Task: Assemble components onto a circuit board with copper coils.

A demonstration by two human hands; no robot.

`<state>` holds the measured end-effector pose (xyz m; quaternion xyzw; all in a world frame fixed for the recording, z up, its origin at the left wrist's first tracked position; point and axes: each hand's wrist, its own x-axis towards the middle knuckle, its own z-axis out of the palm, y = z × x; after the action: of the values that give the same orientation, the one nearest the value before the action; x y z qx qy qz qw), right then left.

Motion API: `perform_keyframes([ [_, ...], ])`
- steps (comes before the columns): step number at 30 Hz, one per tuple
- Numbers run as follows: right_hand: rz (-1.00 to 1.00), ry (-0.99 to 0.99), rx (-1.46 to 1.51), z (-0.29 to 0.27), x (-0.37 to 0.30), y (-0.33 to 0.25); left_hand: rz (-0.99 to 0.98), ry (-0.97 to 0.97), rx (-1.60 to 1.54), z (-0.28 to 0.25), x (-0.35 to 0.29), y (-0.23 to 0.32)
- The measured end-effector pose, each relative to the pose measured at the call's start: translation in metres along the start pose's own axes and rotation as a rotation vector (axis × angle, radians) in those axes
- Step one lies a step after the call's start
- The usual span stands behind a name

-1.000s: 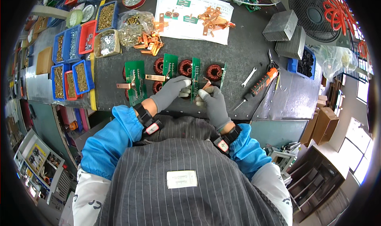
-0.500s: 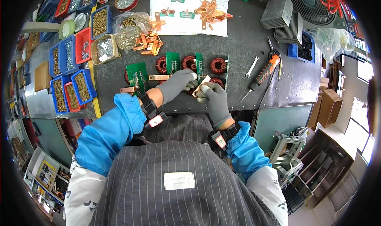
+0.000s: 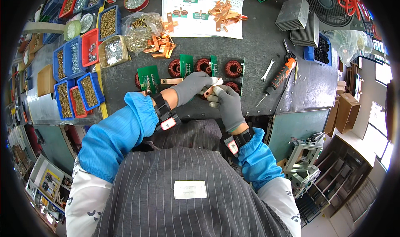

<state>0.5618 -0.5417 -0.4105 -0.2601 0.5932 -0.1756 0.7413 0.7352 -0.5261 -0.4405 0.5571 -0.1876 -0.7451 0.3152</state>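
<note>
My right hand (image 3: 229,108), in a grey glove, pinches a short bent copper strip (image 3: 211,90) above the front edge of the bench. From the left, my left hand (image 3: 192,88), also gloved, meets the strip with closed fingertips; anything small between them is hidden. Behind and beside both hands stands a row of green circuit boards (image 3: 148,78) with dark red wound coils (image 3: 233,69). Another flat copper strip (image 3: 168,81) sticks out by my left wrist, next to one of the boards. My hands cover part of the row.
Blue and red bins (image 3: 88,90) of small metal hardware line the left side. Loose copper strips (image 3: 161,45) lie near a plastic bag (image 3: 143,31) and on printed sheets (image 3: 183,29). At right are a wrench (image 3: 268,70), an orange-black electric screwdriver (image 3: 281,75) and finned metal blocks (image 3: 292,13).
My left hand has moved right, and its fingertips now meet the copper strip in my right hand. The whole view has shifted slightly.
</note>
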Motion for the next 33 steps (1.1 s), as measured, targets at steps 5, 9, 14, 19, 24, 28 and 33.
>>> perform_keyframes([
  [5, -0.029, -0.013, -0.078, 0.005, -0.005, -0.007, 0.012, -0.015, 0.157, -0.001, -0.003, 0.007],
  [9, 0.054, -0.142, -0.297, -0.008, -0.005, -0.022, 0.018, -0.072, 0.178, -0.009, -0.001, 0.005],
  [14, -0.274, 0.086, -0.394, -0.008, 0.004, -0.014, 0.015, -0.078, 0.288, -0.009, 0.001, 0.008],
  [19, -0.27, 0.049, -0.31, -0.013, 0.027, 0.0, 0.052, -0.02, 0.333, -0.005, 0.004, 0.01],
  [24, -0.263, 0.064, -0.275, -0.015, 0.027, 0.004, -0.02, -0.038, 0.368, -0.01, 0.003, 0.016],
  [28, -0.27, 0.078, -0.245, -0.014, 0.025, 0.005, -0.07, -0.101, 0.378, -0.01, 0.001, 0.026],
  [33, -0.228, 0.06, -0.246, -0.016, 0.026, 0.003, -0.094, -0.119, 0.342, -0.01, 0.001, 0.022],
])
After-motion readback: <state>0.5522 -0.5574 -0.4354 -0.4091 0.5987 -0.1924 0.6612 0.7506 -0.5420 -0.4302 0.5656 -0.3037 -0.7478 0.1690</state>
